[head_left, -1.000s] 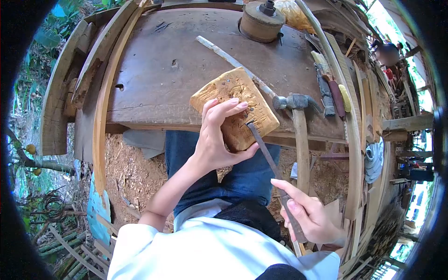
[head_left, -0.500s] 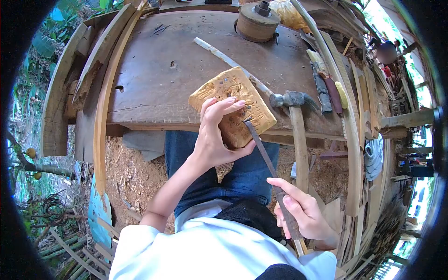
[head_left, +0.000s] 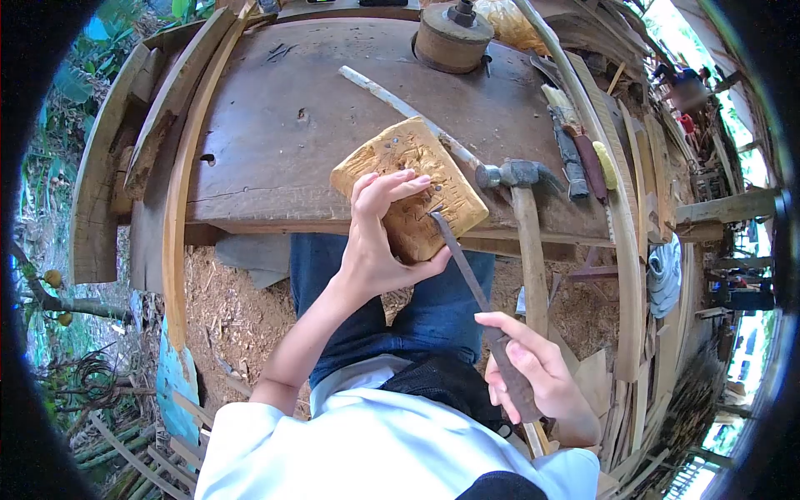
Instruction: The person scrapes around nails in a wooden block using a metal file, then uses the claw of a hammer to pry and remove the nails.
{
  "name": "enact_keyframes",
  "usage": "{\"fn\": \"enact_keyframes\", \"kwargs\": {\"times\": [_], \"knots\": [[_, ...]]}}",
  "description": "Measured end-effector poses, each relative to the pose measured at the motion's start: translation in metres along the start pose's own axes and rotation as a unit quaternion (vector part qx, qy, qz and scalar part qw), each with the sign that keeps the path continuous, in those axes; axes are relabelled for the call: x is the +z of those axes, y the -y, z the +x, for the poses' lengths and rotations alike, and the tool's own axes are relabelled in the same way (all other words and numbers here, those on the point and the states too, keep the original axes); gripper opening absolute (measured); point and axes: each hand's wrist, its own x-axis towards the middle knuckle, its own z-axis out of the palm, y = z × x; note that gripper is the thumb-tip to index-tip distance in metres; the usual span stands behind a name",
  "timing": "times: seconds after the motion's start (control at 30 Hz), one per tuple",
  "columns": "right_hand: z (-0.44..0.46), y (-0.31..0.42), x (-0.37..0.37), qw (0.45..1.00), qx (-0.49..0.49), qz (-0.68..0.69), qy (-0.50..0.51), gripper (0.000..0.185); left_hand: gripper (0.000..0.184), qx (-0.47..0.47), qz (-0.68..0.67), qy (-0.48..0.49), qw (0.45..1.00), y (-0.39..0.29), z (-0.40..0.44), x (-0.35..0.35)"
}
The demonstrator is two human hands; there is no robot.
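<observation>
A squarish yellow-brown wooden block [head_left: 454, 196] with a rough, carved face is tilted at the front edge of the workbench [head_left: 275, 125]. My left hand [head_left: 375, 229] grips it from the lower left, thumb at its bottom and fingers across its face. In my right hand [head_left: 533, 371] is a long dark metal tool [head_left: 471, 275], held by its thick rough end. Its thin tip touches the block's face near my left fingers. Just right of the block lies a hammer [head_left: 525, 175], its wooden handle extending over the bench edge.
A pale rod [head_left: 379, 90] lies behind the block. A round wooden piece with a bolt [head_left: 454, 42] stands at the back. Brushes and handled tools [head_left: 571, 142] lie to the right. Long curved boards [head_left: 187, 167] flank the bench. A person [head_left: 685, 87] is far off at upper right.
The whole view has shifted slightly, so the bench items sit a little further left. Both hands keep their holds, and the tool's tip stays on the block's face.
</observation>
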Motion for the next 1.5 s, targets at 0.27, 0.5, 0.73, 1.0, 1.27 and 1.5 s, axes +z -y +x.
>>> {"fn": "enact_keyframes", "kwargs": {"times": [0.27,0.5,0.73,1.0,1.27,1.5], "knots": [[-0.003,0.004,-0.003,0.999,-0.009,-0.05,-0.009,0.046,0.103,-0.011,-0.032,-0.006,0.999,0.003,-0.002,0.002],[-0.009,0.037,0.002,0.984,0.025,-0.17,-0.041,0.052,0.108,0.007,-0.023,0.018,1.0,0.006,-0.002,-0.002],[-0.011,0.051,0.01,0.984,0.076,-0.15,-0.054,0.053,0.114,-0.018,0.097,0.013,0.995,-0.003,-0.005,-0.007],[-0.006,0.055,0.011,0.954,0.048,-0.292,-0.052,0.057,0.115,-0.01,0.051,-0.03,0.998,0.008,-0.015,0.007],[-0.006,0.051,0.011,0.945,0.034,-0.323,-0.042,0.057,0.101,-0.012,0.031,-0.051,0.998,0.006,-0.014,0.008],[-0.004,0.014,0.006,0.987,0.022,-0.148,-0.057,0.055,0.103,0.003,0.029,-0.056,0.998,0.008,-0.014,0.009]]}}
